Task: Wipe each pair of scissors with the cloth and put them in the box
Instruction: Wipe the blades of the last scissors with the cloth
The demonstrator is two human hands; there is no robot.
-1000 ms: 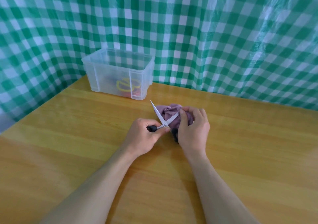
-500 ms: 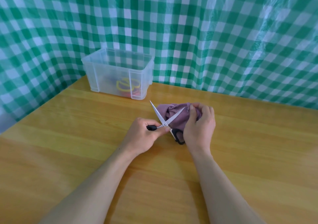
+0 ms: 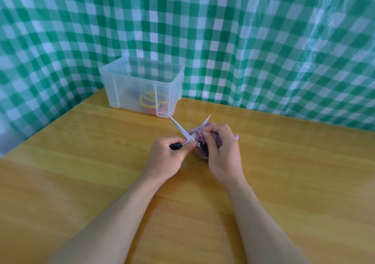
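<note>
**Open Scissors Held Over the Table, One Blade in the Cloth**

The left hand (image 3: 169, 155) gripped one black handle (image 3: 175, 146) of the scissors (image 3: 179, 127), with its fingers curled round it and the thumb lying near the pivot. The blades stood apart in a V and pointed away from the person, toward the back of the table (image 3: 81, 162). The left blade was bare, and its tip reached close to the near right corner of the box (image 3: 129, 93) without touching it. The right blade ran up out of the purple cloth (image 3: 198, 154), with only its tip clear of the fabric.

The right hand (image 3: 222, 152) was curled round the bunched cloth, and its fingertips pinched the fabric against the right blade just above the pivot. A dark shape below those fingers looked like the second handle (most of it was hidden by the hand and the cloth). Both forearms came in from the lower edge of the view and met near the middle of the wooden table, where the scissors and cloth were held. Whether they rested on the wood could not be told.

The clear plastic box stood at the far left of the table, without a lid. Through its cloudy wall showed yellow looped handles (image 3: 146, 102) and something red (image 3: 162, 108) beside them, too blurred to make out further. A green and white checked sheet (image 3: 243, 40) hung behind the table and along its left side.
</note>
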